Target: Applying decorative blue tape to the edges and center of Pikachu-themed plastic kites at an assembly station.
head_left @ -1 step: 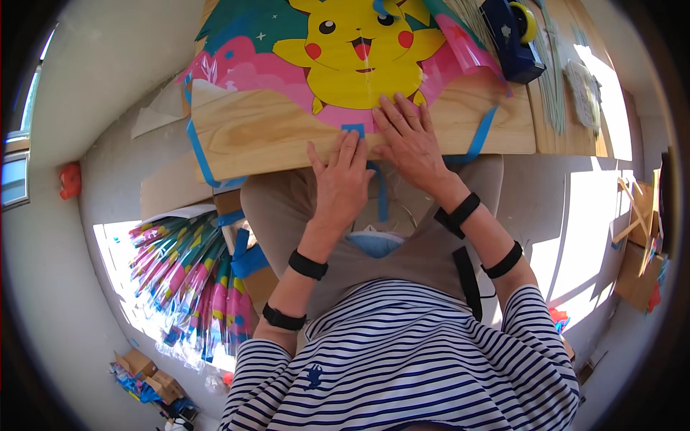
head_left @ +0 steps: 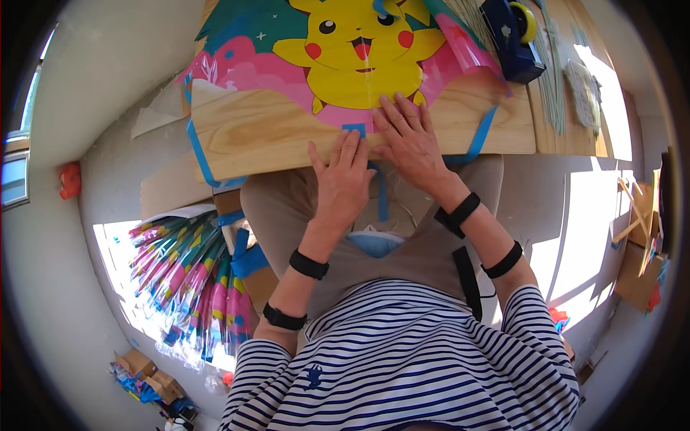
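A thin, glossy printed sheet (head_left: 251, 72) in green and pink, with a big yellow cartoon figure, lies across the wooden board (head_left: 266, 133) in front of me. At its lower tip is a small piece of blue tape (head_left: 353, 130). My left hand (head_left: 343, 179) rests its stretched fingertips on that tape, with nothing gripped. Flat beside it, my right hand (head_left: 411, 140) has its fingers spread over the sheet's lower edge, by the figure's foot. The palms' undersides are hidden.
Blue tape strips (head_left: 483, 135) hang along the board's edge. At the far right are a dark blue tape dispenser (head_left: 507, 39) with a yellow roll, thin pale rods (head_left: 552, 79) and a clear plastic bag (head_left: 583, 86). Bundled colourful sheets (head_left: 194, 280) fan out at lower left.
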A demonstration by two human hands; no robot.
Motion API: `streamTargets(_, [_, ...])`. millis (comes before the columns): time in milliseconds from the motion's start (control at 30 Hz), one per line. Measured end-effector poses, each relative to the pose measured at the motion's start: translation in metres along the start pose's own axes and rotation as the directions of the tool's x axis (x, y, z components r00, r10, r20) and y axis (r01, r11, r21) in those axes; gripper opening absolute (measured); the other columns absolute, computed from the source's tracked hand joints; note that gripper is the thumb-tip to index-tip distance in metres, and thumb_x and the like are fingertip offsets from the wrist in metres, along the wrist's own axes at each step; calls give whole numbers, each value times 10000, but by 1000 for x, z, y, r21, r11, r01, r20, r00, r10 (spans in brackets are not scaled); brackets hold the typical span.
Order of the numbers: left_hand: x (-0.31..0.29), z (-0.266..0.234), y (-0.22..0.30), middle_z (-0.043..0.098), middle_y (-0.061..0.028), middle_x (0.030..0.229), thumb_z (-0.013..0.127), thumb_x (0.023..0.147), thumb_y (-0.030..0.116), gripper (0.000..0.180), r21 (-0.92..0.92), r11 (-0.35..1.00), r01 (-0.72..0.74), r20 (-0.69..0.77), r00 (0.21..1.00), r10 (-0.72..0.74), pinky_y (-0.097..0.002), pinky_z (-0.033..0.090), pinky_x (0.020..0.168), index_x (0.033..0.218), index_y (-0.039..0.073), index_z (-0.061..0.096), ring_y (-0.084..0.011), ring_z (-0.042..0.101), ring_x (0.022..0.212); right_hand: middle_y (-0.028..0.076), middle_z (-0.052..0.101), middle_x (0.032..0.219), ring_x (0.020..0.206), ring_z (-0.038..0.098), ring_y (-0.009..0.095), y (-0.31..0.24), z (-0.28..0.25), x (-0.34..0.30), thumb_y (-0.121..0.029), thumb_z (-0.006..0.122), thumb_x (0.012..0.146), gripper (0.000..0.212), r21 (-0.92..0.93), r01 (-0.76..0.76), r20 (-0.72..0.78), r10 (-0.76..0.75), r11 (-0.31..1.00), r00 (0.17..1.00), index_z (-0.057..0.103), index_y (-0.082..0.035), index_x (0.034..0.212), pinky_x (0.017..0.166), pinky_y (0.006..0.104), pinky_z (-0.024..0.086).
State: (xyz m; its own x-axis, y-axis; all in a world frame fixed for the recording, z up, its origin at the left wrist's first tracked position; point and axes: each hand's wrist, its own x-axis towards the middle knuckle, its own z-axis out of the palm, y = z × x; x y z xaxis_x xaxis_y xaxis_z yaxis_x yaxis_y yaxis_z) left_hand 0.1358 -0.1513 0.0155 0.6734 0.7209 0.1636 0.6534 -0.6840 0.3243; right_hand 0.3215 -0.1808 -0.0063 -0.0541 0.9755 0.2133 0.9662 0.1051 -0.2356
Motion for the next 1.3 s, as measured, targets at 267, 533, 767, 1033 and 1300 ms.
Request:
streamTargets(267, [1,6,9,474,-91,1445,743,802,170,601,-8,1000,26,17,1000,-26,-692,164,1119,1346,20,536,-264,427,1370,113,373,1559,1470,282,338,0,0,-1,-417,619,918,649,15,15,-17,-15,1000,1000,443,-152,1483,1176,606,185])
streamTargets(533, [4,2,6,465,-71,1457,738,802,167,600,14,1000,11,43,999,-12,-713,157,1110,1349,28,536,-248,421,1376,117,376,1556,1468,285,342,0,0,-1,-411,620,916,645,21,16,-22,-15,1000,1000,446,-154,1482,1175,609,185])
streamTargets(767, [4,1,4,467,-65,1454,735,807,165,580,2,1000,2,46,999,-2,-726,151,1101,1339,35,544,-242,420,1382,118,377,1554,1465,289,343,0,-2,0,-400,632,908,651,23,19,-18,-19,1000,1000,448,-147,1479,1170,607,196])
streamTargets(1033, [5,-2,1,477,-59,1446,743,800,167,574,-6,1000,-5,54,999,5,-743,149,1085,1329,41,558,-240,426,1383,116,365,1563,1467,285,341,-1,-2,-1,-388,637,907,655,30,15,-19,-15,999,1000,442,-146,1484,1171,606,195])
streamTargets(1300, [5,-3,-4,479,-48,1449,759,783,178,590,0,1000,-28,58,998,28,-741,151,1085,1327,55,565,-221,421,1391,112,362,1565,1471,279,339,-1,-1,-1,-381,634,911,653,36,11,-15,-11,999,1000,435,-158,1491,1177,602,184])
